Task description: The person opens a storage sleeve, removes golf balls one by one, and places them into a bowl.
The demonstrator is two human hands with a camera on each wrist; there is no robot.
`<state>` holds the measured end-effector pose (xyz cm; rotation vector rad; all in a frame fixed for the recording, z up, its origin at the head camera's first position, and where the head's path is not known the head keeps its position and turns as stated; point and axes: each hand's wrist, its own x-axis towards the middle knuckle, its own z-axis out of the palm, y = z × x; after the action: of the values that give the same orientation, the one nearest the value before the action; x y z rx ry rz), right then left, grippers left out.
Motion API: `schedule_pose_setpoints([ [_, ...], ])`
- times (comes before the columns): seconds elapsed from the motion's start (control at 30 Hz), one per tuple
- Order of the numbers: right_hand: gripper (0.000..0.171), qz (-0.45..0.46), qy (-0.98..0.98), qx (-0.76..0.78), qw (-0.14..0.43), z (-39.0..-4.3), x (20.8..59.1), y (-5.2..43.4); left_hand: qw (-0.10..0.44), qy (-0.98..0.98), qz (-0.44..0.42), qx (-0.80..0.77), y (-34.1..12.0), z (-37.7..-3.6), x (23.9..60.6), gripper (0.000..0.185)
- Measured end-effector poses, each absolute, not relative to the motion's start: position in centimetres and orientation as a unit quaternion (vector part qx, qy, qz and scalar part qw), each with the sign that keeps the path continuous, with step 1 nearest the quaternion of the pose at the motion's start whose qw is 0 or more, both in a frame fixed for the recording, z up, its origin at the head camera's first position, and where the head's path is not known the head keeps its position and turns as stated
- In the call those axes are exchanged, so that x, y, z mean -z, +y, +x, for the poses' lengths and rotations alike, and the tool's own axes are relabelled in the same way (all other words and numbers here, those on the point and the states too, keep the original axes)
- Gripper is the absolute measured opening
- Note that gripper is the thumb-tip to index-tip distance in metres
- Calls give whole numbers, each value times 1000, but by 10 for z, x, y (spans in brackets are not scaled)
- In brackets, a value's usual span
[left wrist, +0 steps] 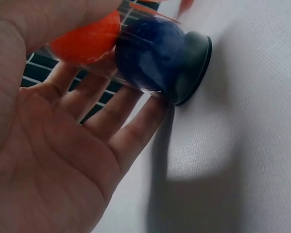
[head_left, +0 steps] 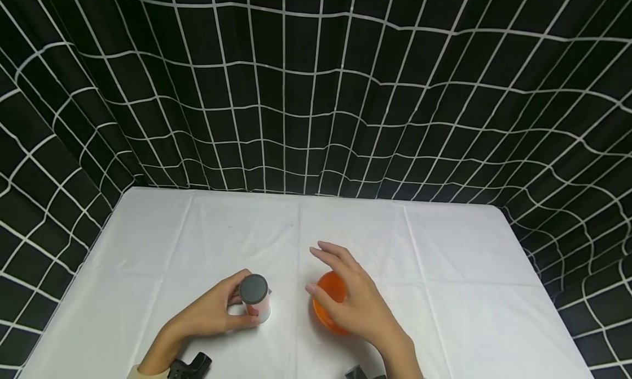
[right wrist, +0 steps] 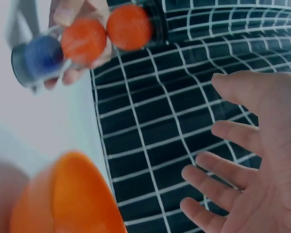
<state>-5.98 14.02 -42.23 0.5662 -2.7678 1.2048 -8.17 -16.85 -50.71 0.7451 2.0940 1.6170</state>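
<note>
1. On the white-clothed desk [head_left: 444, 269], seen from the head, the left hand [head_left: 212, 313] grips a clear plastic tube with a black cap [head_left: 255, 298]; the right hand [head_left: 353, 297] hovers, fingers spread, over an orange plastic bowl [head_left: 327, 291].
2. Left wrist: a blue ball [left wrist: 147, 53] and an orange ball [left wrist: 87, 41] sit inside the tube.
3. Right wrist: two orange balls and one blue fill the tube; the right hand is open.

Two things crowd the table's near-middle; open cloth elsewhere

The clear tube [head_left: 257, 299] and orange bowl [head_left: 329, 307] stand near the table's [head_left: 444, 269] front edge with a narrow gap between; the far edge and both side edges lie bare, hemmed by the grid curtain [head_left: 316, 94].
</note>
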Motion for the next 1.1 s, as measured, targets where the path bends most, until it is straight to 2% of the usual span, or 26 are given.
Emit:
schedule_pose_setpoints([
  [0.3, 58, 237, -878, -415, 19, -59, 426, 112, 188, 736, 267, -593, -168, -80, 505, 45],
  [0.47, 58, 261, -865, -429, 12, -58, 430, 104, 158, 773, 256, -559, -168, -79, 494, 45],
  [0.83, 56, 299, -832, -462, 74, -59, 431, 101, 101, 848, 258, -451, -164, -85, 460, 51],
  [1.1, 49, 306, -826, -470, 52, -56, 427, 106, 55, 904, 224, -360, -159, -73, 445, 53],
])
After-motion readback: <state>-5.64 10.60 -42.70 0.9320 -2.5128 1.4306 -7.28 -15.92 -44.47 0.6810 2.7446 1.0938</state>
